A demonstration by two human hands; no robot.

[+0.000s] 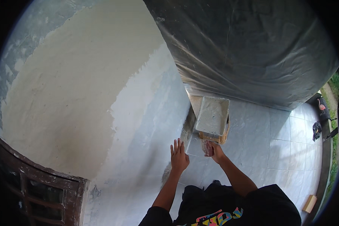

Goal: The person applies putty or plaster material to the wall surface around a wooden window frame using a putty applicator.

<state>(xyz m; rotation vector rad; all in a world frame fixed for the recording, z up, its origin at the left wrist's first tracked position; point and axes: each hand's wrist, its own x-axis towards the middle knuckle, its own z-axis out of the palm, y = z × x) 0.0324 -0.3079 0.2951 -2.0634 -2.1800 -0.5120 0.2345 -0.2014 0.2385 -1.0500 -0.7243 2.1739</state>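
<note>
My left hand is raised beside the wall with its fingers stretched and apart, holding nothing. Whether its fingertips touch the wall I cannot tell. In my right hand is a small reddish-brown flat tool smeared with pale material; its exact kind is unclear. The tool is just below the near edge of a shallow rectangular tray. Pale paste coats the inside of this tray, which rests on a yellowish-brown box or stand. On the left, the wall bears a broad beige patch beside whiter and bluish-grey areas.
A dark plastic sheet hangs behind the tray, down to the grey tiled floor. A brown window frame is set low in the left wall. Along the right edge lie a black bundle and a tan block.
</note>
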